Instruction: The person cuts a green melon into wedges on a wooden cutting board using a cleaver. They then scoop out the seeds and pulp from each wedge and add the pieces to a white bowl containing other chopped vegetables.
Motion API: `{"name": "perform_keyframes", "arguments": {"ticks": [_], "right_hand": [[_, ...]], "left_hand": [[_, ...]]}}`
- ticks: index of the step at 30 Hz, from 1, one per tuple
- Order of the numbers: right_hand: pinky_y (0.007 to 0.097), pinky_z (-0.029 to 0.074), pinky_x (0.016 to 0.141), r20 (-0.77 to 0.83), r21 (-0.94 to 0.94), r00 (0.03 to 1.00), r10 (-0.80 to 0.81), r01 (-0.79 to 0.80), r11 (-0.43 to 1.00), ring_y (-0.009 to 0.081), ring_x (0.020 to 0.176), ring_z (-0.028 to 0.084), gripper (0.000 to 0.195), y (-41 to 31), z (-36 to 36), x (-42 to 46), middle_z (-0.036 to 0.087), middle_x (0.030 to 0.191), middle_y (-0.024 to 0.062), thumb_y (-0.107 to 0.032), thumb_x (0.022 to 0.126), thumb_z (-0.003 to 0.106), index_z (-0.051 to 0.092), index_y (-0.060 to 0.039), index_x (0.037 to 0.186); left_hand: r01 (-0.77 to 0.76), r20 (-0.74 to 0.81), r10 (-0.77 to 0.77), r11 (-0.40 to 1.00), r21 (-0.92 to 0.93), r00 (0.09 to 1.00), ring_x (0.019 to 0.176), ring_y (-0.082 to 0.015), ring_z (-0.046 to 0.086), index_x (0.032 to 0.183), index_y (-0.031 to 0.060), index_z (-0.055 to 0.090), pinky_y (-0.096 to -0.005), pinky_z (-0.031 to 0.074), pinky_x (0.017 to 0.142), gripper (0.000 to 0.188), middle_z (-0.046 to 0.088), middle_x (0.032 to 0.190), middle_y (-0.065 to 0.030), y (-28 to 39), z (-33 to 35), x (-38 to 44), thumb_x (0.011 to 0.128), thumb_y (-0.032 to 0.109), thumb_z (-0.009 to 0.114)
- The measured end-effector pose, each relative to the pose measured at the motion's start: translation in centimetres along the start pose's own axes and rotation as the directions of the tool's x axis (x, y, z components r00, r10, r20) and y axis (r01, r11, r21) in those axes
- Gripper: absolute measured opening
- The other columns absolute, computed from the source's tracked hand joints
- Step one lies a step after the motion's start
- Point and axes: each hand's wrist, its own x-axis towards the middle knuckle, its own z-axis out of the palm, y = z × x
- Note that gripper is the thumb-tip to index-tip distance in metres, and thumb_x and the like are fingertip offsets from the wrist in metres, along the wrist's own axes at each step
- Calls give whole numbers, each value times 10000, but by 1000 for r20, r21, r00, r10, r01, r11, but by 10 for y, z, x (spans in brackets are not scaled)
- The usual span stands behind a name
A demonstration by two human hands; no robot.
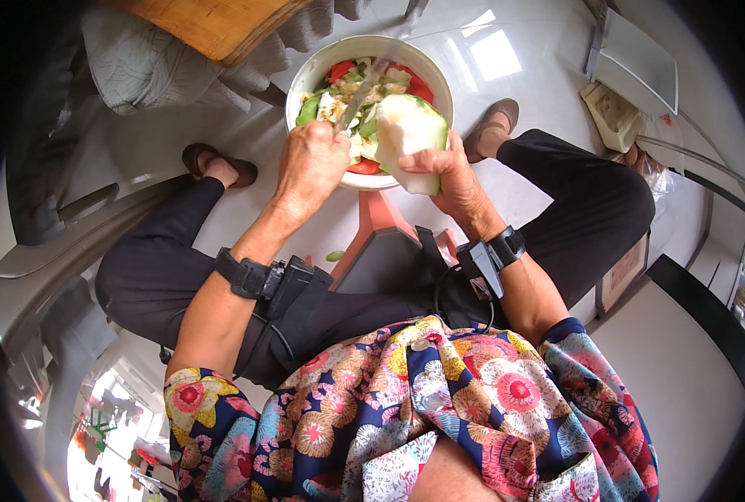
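My left hand (pixel 315 162) is closed around the handle of a knife, and the blurred blade (pixel 365 91) slants up and away over a round white tub (pixel 293 100). In my right hand (pixel 457 179) is a thick chunk of white-fleshed melon or gourd (pixel 410 128) with pale green rind along its right side. The chunk hangs over the tub's near right rim, apart from the blade. Inside the tub lie mixed scraps (pixel 342 103): green peel, pale pieces and red pieces (pixel 419 85). My fingers hide the knife's handle.
Below the tub is a pink-and-grey stool or stand (pixel 379 216), between my knees. A small green scrap (pixel 335 256) lies on the floor. At upper left, a wooden tabletop (pixel 215 25) juts out above grey cloth (pixel 153 72). A white bin (pixel 639 63) and cream container (pixel 608 116) stand right.
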Motion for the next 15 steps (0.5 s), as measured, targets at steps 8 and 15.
{"name": "perform_keyframes", "arguments": {"ticks": [8,15], "right_hand": [[440,461,1013,14,332,1000,26,-29,943,298,1157,576,641,7,-15,11,587,1260,168,-138,772,670,461,9,1360],[505,454,1011,30,422,998,58,-65,904,431,1243,522,714,-1,-12,15,518,1369,240,-489,898,604,411,-58,1434]], "left_hand": [[-45,-53,44,999,-16,998,649,-370,664,820,-86,652,-419,507,634,309,612,667,-259,8,-12,-8,870,216,609],[-255,-82,254,967,0,964,613,-394,629,744,-57,593,-419,470,543,251,585,626,-228,11,-23,-25,883,147,639]]}}
